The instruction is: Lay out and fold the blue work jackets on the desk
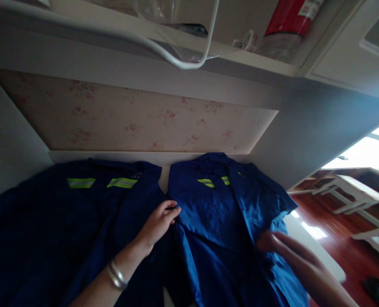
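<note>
Two blue work jackets with yellow-green reflective strips lie side by side on a white surface. The darker jacket (67, 221) is on the left, the brighter blue jacket (221, 217) on the right. My left hand (159, 224), with silver bangles on the wrist, pinches the left edge of the brighter jacket where the two garments meet. My right hand (291, 251) lies on the right side of the brighter jacket with fingers stretched out, slightly blurred.
A floral-papered panel (138, 119) backs the surface. Above hang a shelf with a white rail (183, 59), a clear container (163, 13) and a red canister (288, 17). To the right are red wooden floor (345, 247), white furniture frames (352, 196) and a bright window (365, 149).
</note>
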Demonstrator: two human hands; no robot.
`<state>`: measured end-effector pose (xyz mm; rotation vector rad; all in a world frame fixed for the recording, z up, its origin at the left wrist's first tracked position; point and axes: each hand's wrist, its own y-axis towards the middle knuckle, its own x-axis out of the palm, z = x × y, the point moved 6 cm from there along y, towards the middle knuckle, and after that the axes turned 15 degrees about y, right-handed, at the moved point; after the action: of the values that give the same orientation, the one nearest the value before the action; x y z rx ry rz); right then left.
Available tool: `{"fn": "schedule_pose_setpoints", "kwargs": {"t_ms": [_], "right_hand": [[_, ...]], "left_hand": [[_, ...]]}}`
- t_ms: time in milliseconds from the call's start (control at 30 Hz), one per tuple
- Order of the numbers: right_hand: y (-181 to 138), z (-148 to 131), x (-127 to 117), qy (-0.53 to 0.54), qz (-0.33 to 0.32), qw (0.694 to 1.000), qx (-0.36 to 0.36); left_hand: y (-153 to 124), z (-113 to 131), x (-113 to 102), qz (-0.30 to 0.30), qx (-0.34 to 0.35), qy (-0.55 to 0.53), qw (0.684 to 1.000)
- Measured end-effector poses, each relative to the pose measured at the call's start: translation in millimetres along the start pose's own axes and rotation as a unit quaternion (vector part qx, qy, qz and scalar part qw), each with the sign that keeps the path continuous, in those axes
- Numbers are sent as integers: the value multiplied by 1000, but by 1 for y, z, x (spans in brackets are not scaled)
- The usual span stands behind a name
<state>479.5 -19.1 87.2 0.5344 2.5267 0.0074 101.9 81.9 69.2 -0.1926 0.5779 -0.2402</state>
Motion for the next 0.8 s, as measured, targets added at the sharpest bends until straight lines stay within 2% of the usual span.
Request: {"fn": "schedule_pose_setpoints", "kwargs": {"t_ms": [67,133,233,333,467,600,667,733,767,800], "right_hand": [[46,5,24,-25,-32,998,43],[91,17,44,-79,-2,993,87],[132,39,62,-105,46,985,126],[142,54,55,-75,71,985,138],[133,49,9,16,143,983,119],[111,19,-67,121,270,953,64],[96,5,-107,142,359,921,50],[83,-3,-135,152,414,896,57],[80,-4,-139,161,402,899,62],[81,-3,-136,177,358,914,70]], "left_hand": [[31,-6,1,74,1,86,994],[47,-11,7,119,17,143,982],[44,-12,16,160,66,205,963],[33,-8,18,181,107,224,952],[26,7,9,203,143,176,952],[4,25,-12,234,124,66,962],[-16,26,-25,229,72,-56,969],[-39,16,-36,213,-18,-231,949],[-50,8,-39,207,-69,-305,927],[-60,0,-41,206,-118,-354,905]]}}
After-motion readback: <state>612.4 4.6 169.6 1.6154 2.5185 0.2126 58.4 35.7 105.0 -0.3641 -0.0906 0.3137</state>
